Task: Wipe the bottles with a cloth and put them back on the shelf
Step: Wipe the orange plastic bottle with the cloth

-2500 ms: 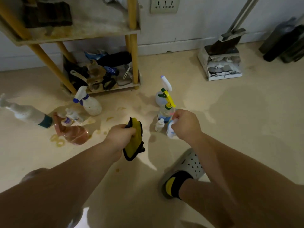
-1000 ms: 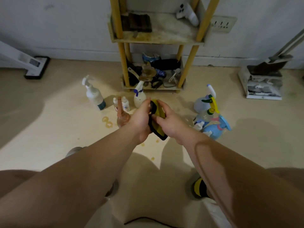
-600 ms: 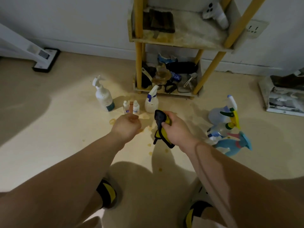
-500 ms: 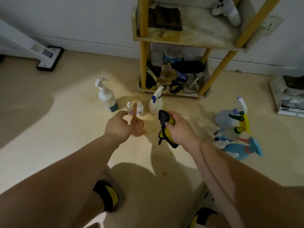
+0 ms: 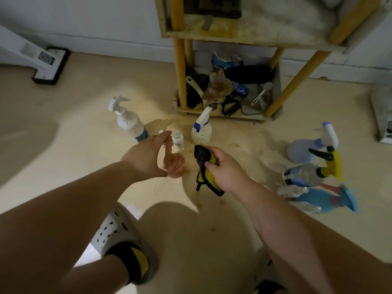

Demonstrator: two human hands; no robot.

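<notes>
Head view looked down on two bare arms reaching over a pale floor. Right hand [image 5: 228, 172] was clenched round a yellow-and-black cloth [image 5: 204, 164], fingers curled tight on it, with the bunched end poking out above the knuckles and a black-edged corner hanging below. Left hand [image 5: 144, 158] was spread wide in a C shape, thumb low and forefinger high, bracketing a pink bottle [image 5: 174, 165] that stood upright on the floor. The forefinger reached to the top of its thin neck (whether it actually touched could not be told), and the fingers were not closed on the bottle.

Just behind the pink bottle stood a small white bottle [image 5: 177, 140], and beside that a white spray bottle [image 5: 201, 131] with a blue trigger. Farther left was a speckled white pump bottle [image 5: 129, 124]. All of these stood on the floor in front of the shelf [image 5: 180, 77], a yellow-posted unit whose bottom tier was crammed with odds and ends. Well apart to the right, three more sprayers sat together: a pale blue bottle [image 5: 303, 150] upright, a clear bottle [image 5: 305, 174] with a yellow and green trigger, and a bright blue bottle [image 5: 318, 198] lying on its side. Brownish stains dotted the floor [image 5: 84, 124] near the hands. A white clog [image 5: 115, 230] showed under the left arm.
</notes>
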